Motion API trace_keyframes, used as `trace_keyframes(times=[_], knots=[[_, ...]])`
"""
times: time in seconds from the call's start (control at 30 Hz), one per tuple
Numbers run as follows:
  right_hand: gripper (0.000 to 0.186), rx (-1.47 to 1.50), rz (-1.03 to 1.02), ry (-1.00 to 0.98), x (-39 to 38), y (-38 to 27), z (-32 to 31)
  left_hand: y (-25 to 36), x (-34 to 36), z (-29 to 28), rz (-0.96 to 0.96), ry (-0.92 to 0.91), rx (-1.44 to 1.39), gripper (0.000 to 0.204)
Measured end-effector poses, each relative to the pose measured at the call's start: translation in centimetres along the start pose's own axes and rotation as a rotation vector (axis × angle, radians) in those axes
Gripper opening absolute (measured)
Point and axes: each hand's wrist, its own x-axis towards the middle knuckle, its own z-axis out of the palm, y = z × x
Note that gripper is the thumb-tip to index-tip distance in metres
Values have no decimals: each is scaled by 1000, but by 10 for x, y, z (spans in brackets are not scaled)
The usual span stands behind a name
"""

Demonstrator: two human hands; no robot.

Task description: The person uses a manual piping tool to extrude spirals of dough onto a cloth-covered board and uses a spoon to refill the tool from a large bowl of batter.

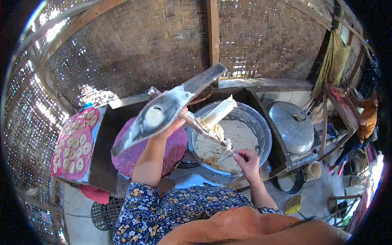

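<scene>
My left hand (173, 127) is wrapped round the parts of a wooden dough press. One part is a flour-dusted board (159, 116) with a pale round middle and tapering handles, tilted up over my forearm. The other is a bar with a white, dough-smeared cylinder (220, 113) sticking up from it. Clumps of dough (216, 131) cling round the cylinder's base. At the bar's near end my right hand (248, 161) is pinched closed, close to bits of dough; what its fingertips hold is too small to make out. Below is a metal basin (266, 134) with pale, wet dough (241, 139).
Left of the basin lies a round pink-covered tray (179, 149). Farther left, a pink sheet (83, 163) bears several coiled dough rounds. A lidded metal pot (292, 126) stands to the right. A woven wall (163, 45) closes the back; another person (367, 118) is at far right.
</scene>
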Motion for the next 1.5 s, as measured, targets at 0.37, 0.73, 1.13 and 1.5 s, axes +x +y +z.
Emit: trace_keyframes(times=[0.37, 0.73, 1.13, 1.5], knots=[[16, -24, 20, 67, -19, -5, 18, 15, -1, 48, 155, -7, 196, 18], [27, -153, 5, 138, -25, -40, 20, 19, -6, 36, 445, -306, 719, 25], [70, 149, 88, -344, 7, -92, 44, 98, -14, -37, 393, 70, -174, 39], [96, 1503, 689, -1369, 2, -132, 156, 119, -68, -34, 235, 155, 77, 63]])
